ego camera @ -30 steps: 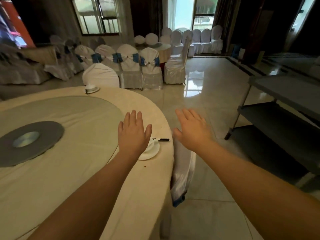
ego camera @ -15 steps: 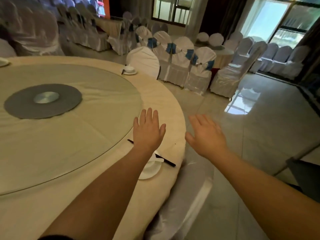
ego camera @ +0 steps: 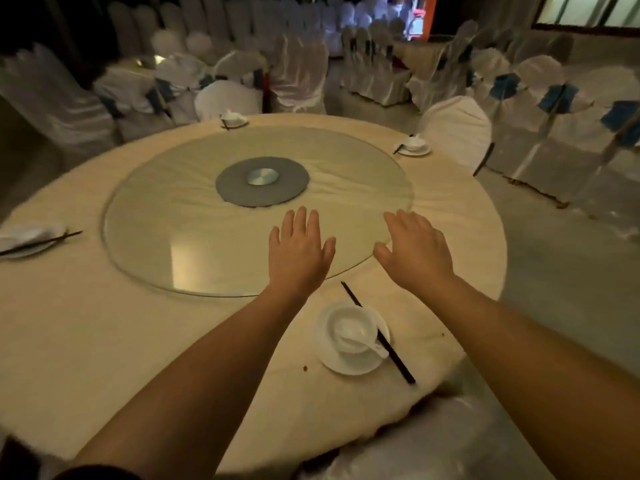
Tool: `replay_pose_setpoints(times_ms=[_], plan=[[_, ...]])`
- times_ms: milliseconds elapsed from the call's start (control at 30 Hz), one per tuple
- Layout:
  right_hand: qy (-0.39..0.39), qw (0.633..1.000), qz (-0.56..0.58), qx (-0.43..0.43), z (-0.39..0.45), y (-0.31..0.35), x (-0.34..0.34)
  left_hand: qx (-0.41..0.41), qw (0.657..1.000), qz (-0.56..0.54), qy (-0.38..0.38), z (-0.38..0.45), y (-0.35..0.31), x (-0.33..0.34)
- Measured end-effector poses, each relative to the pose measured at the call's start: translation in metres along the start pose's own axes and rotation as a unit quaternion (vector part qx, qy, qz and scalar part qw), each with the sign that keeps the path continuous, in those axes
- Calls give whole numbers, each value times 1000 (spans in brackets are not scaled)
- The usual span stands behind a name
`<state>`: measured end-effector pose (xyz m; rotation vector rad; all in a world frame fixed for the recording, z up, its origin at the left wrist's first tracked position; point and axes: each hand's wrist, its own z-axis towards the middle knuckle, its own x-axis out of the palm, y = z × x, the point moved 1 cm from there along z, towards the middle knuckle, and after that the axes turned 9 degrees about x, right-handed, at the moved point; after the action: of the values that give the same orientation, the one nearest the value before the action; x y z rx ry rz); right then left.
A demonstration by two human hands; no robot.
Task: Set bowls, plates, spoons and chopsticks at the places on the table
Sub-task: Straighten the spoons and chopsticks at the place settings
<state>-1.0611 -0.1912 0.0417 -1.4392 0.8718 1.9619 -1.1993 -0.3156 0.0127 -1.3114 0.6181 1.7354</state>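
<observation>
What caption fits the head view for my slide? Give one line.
Both open hands, left and right, hover over a round table with four places set.

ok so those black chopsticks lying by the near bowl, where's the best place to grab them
Probably the far end of the chopsticks, with the right hand coming from above. That end lies bare on the cloth beyond the plate; the middle rests across the plate rim beside the bowl and spoon.

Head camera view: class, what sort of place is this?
Probably a restaurant banquet hall: a large round table with a glass turntable, a plate set at one place, and rows of cloth-covered chairs.
</observation>
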Motion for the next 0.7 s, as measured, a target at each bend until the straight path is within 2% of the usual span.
replay_pose_setpoints(times_ms=[167,333,433,567,633,700], plan=[[49,994,29,-92,8,-18,22,-135,991,19,-1,-24,-5,3],[111,988,35,-100,13,-42,44,-202,979,8,1,-49,-26,12],[162,979,113,-43,15,-48,62,-277,958,-72,-7,-58,-26,25],[274,936,191,111,11,-69,100,-439,865,-242,-4,-89,-22,67],[280,919,211,180,9,-85,120,-484,829,-281,12,-105,-20,90],[291,896,250,222,6,-93,134,-503,810,-301,18,-117,-18,109]])
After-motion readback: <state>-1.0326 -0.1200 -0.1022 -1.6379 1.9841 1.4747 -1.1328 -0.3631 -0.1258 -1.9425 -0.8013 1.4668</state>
